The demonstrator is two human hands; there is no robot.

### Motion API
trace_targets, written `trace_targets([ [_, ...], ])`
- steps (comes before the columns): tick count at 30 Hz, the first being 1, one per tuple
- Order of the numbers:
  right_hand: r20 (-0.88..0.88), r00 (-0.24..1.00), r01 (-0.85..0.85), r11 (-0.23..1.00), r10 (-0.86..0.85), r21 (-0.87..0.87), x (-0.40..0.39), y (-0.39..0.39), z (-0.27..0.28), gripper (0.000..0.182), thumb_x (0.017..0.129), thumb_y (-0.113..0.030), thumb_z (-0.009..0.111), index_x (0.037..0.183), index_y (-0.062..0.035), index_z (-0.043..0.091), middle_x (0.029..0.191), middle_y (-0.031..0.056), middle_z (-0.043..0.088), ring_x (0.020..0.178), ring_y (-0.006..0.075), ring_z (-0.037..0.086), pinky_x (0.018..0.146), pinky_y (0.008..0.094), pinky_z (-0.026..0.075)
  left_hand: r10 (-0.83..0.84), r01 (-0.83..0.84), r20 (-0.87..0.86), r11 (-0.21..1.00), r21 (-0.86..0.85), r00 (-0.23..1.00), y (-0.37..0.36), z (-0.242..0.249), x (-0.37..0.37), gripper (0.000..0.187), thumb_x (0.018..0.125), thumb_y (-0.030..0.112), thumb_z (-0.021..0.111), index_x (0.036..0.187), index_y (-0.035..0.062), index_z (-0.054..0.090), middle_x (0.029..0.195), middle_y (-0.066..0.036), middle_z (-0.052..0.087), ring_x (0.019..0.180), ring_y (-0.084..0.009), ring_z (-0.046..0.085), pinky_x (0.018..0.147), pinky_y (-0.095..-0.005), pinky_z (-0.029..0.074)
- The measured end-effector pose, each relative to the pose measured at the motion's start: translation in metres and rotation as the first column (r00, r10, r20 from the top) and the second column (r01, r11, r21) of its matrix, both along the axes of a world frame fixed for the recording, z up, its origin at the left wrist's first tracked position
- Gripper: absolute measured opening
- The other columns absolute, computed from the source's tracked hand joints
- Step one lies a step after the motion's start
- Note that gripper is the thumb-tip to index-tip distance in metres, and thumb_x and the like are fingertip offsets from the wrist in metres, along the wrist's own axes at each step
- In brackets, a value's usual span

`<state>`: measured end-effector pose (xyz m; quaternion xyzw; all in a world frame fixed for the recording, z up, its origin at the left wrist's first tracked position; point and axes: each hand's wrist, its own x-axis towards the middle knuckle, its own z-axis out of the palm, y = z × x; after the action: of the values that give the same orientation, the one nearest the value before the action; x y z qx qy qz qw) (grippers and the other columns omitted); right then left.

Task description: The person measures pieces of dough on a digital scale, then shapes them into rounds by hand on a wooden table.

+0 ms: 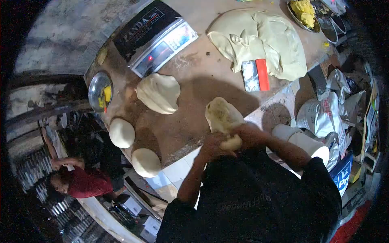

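Note:
At the table's front edge, my left hand (214, 146) and my right hand (249, 135) are closed on one piece of dough (223, 115). Its flattened part stretches forward over the table edge, and a rounded lump shows between the hands. Some fingers are hidden by the dough and by each other. A loose dough piece (159, 93) lies to the left, with two smooth dough balls (122, 133) near the left edge. Farther back spreads a large mass of dough (271, 38). A scraper with a red handle (262, 75) rests against its front edge.
A digital scale (164, 47) stands at the back left of the table (190, 121). A metal bowl (100, 92) with yellow stuff sits at the left edge, another (304, 15) back right. White sacks (320, 115) are on the right; a person in red (89, 182) is lower left.

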<state>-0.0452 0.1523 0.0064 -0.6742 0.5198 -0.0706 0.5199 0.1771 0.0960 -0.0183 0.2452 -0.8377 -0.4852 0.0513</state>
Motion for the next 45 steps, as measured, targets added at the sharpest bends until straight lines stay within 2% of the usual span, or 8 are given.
trace_targets([
  [3, -0.099, 0.930, 0.330, 0.923, -0.353, -0.197, -0.035, -0.081, -0.017, 0.056, 0.077, -0.028, 0.071, 0.123, -0.0042, 0.050, 0.110, 0.0212, 0.060, 0.102, 0.0349, 0.060, 0.088, 0.0429, 0.047, 0.534, -0.574, 0.255, 0.810, 0.117, 0.806, -0.096, -0.013, -0.024, 0.056, 0.068, 0.033, 0.080, 0.108, 0.0012, 0.057, 0.096, -0.018, 0.064, 0.092, -0.0313, 0.061, 0.079, -0.0443, 0.049],
  [8, 0.078, 0.571, 0.807, 0.542, -0.817, -0.233, -0.061, -0.138, -0.078, 0.056, 0.084, -0.027, 0.064, 0.131, -0.0031, 0.043, 0.119, 0.0229, 0.055, 0.106, 0.0350, 0.056, 0.090, 0.0400, 0.045, 0.485, -0.091, 0.221, 0.540, -0.836, 0.846, -0.238, -0.075, -0.082, 0.041, 0.083, 0.037, 0.066, 0.111, 0.0082, 0.058, 0.107, -0.015, 0.063, 0.093, -0.0319, 0.062, 0.077, -0.0477, 0.051],
  [17, 0.637, -0.219, 0.787, 0.252, -0.739, 0.564, 0.002, -0.108, -0.084, 0.059, 0.076, -0.024, 0.076, 0.125, -0.0065, 0.049, 0.117, 0.0196, 0.056, 0.115, 0.0264, 0.052, 0.083, 0.0395, 0.053, 0.172, -0.171, 0.125, 0.985, -0.022, 0.977, -0.156, -0.015, -0.108, 0.079, 0.056, 0.053, 0.082, 0.115, 0.0056, 0.060, 0.109, -0.016, 0.063, 0.099, -0.0289, 0.062, 0.088, -0.0419, 0.047],
  [21, 0.411, 0.827, 0.506, 0.825, -0.383, -0.250, -0.007, -0.062, -0.110, 0.053, 0.068, -0.015, 0.081, 0.114, -0.0023, 0.057, 0.100, 0.0100, 0.066, 0.090, 0.0183, 0.064, 0.074, 0.0339, 0.054, 0.265, -0.268, -0.076, 0.963, -0.031, 0.961, -0.084, -0.063, -0.019, 0.068, 0.064, 0.044, 0.081, 0.115, 0.0031, 0.061, 0.108, -0.018, 0.065, 0.102, -0.0321, 0.061, 0.090, -0.0434, 0.045],
  [22, 0.615, 0.597, 0.450, 0.849, -0.516, 0.276, 0.008, -0.032, -0.104, 0.054, 0.069, -0.017, 0.080, 0.115, -0.0021, 0.056, 0.101, 0.0102, 0.065, 0.090, 0.0198, 0.064, 0.078, 0.0360, 0.053, 0.260, -0.260, -0.013, 0.965, 0.040, 0.965, -0.064, -0.049, -0.006, 0.061, 0.069, 0.042, 0.077, 0.114, 0.0040, 0.060, 0.109, -0.018, 0.064, 0.103, -0.0319, 0.060, 0.090, -0.0431, 0.045],
  [31, 0.507, 0.817, 0.338, 0.941, -0.274, -0.036, 0.023, -0.075, 0.075, 0.046, 0.056, -0.027, 0.084, 0.093, -0.0049, 0.067, 0.080, 0.0066, 0.068, 0.074, 0.0153, 0.065, 0.068, 0.0300, 0.052, 0.365, -0.402, 0.234, 0.907, 0.130, 0.901, -0.068, 0.122, -0.011, 0.052, 0.075, 0.044, 0.075, 0.101, -0.0001, 0.065, 0.096, -0.018, 0.067, 0.089, -0.0222, 0.065, 0.083, -0.0334, 0.049],
  [40, -0.035, 0.997, -0.071, 0.986, 0.067, -0.152, -0.007, -0.004, -0.048, 0.039, 0.063, -0.021, 0.073, 0.099, -0.0075, 0.067, 0.100, 0.0186, 0.065, 0.099, 0.0320, 0.062, 0.085, 0.0401, 0.047, -0.031, 0.033, 0.163, 0.999, -0.010, 0.986, -0.005, -0.038, -0.015, 0.062, 0.056, 0.045, 0.085, 0.104, 0.0096, 0.067, 0.092, -0.012, 0.068, 0.098, -0.0294, 0.060, 0.087, -0.0420, 0.047],
  [45, -0.104, 0.959, 0.183, 0.854, -0.265, -0.487, -0.044, -0.125, -0.046, 0.043, 0.077, -0.029, 0.069, 0.112, -0.0065, 0.058, 0.110, 0.0190, 0.060, 0.102, 0.0359, 0.058, 0.088, 0.0407, 0.046, 0.396, -0.413, 0.269, 0.911, 0.007, 0.878, -0.110, -0.042, -0.020, 0.060, 0.065, 0.037, 0.081, 0.109, 0.0021, 0.062, 0.105, -0.021, 0.062, 0.100, -0.0364, 0.058, 0.090, -0.0439, 0.045],
])
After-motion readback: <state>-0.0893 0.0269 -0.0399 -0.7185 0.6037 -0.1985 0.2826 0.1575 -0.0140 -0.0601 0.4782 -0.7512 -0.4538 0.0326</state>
